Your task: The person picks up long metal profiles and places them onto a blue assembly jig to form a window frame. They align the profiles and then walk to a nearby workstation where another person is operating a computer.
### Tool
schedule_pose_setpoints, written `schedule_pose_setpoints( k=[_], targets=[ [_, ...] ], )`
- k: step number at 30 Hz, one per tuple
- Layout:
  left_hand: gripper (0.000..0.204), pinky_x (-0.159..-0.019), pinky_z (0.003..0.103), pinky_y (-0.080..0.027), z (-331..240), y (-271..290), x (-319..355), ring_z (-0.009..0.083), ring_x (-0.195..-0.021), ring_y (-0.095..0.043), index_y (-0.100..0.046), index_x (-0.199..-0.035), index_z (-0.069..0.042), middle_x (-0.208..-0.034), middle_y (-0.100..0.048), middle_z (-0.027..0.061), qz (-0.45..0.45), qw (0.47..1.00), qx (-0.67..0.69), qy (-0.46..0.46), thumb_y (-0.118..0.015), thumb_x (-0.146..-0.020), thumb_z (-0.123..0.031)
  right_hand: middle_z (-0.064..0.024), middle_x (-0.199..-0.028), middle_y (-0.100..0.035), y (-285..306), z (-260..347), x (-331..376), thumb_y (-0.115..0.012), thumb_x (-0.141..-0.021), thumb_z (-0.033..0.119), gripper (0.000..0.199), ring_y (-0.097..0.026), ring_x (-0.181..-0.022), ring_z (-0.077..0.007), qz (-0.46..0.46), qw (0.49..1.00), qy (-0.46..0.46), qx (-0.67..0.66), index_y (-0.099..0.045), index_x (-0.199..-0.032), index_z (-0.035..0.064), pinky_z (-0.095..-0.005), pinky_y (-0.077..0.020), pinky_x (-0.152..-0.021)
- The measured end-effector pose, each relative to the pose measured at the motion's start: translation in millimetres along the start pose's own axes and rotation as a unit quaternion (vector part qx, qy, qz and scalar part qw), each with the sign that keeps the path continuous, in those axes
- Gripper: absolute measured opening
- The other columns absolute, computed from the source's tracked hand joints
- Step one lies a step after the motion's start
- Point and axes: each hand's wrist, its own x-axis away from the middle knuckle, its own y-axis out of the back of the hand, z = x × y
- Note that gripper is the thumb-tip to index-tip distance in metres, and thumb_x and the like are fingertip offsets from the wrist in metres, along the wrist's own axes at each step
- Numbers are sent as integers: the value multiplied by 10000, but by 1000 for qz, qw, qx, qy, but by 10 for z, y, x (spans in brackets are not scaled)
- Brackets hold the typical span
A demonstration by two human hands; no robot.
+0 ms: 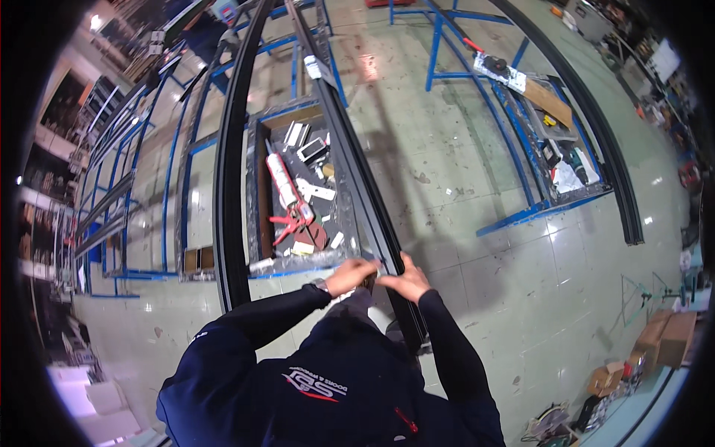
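Note:
A long dark metal profile [356,165] runs away from my body, with lengthwise grooves along it. My left hand [351,276] is closed at its left edge, fingertips pressed together against the profile; anything small between them is hidden. From the right side my right hand [407,282] grips the same profile, thumb laid across the top and fingers along the far edge. The profile's near end reaches down beside my legs. A white label or wrap [316,68] sits on it farther off.
Left of it lies another dark profile [232,171]. Between them a tray [261,186] holds a red caulking gun [287,197] and loose fittings. At right, a blue stand [514,221] carries tools, a drill [579,165] and another profile [607,141]. Cardboard boxes [665,333] stand lower right.

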Motion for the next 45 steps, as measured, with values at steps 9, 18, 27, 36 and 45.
schedule_pose_setpoints(
  k=[9, 18, 27, 36, 45],
  targets=[
    [913, -952, 339, -408, -1172, 2057, -2329, 255, -1118, -530, -461, -1215, 170, -1199, -548, 256, -240, 946, 177, -127, -628, -795, -624, -293, -1239, -489, -165, -83, -122, -801, -557, 521, 1150, -505, -1158, -412, -68, 995, 8, 79, -249, -1472, 96, -413, -410, -1001],
    [909, -936, 388, -461, -1604, 2481, -3068, 314, -1152, -537, -281, -1378, 101, -1310, -478, 240, -186, 942, 264, -92, -716, -721, -353, -277, -1273, -507, -4, 161, -99, -808, -587, 359, 1096, -538, -1163, -343, -27, 1000, 5, -16, -249, -1454, -10, -360, -425, -985],
    [809, -801, 368, -520, -1888, 2518, -2780, 263, -978, -604, -325, -1336, 67, -1166, -557, 193, -147, 961, 212, -103, -711, -694, -238, -255, -1330, -461, 57, 58, -178, -799, -596, 365, 1097, -501, -1208, -330, 9, 999, -4, -51, -234, -1460, -8, -352, -404, -1007],
    [791, -749, 378, -544, -1823, 2502, -2953, 271, -894, -624, -278, -1313, 120, -1059, -580, 209, -170, 951, 234, -112, -683, -704, -181, -245, -1368, -411, -91, 102, -69, -762, -640, 422, 1026, -465, -1239, -352, -65, 997, -23, 27, -277, -1446, 13, -386, -400, -1017],
    [594, -826, 335, -501, -1588, 2644, -3014, 221, -818, -631, -442, -1208, 88, -918, -627, 114, -124, 946, 281, -106, -662, -721, -171, -216, -1410, -378, -374, 294, 208, -705, -695, 331, 794, -441, -1253, -370, -146, 977, -27, 153, -384, -1362, 42, -427, -394, -1031]
  ],
)
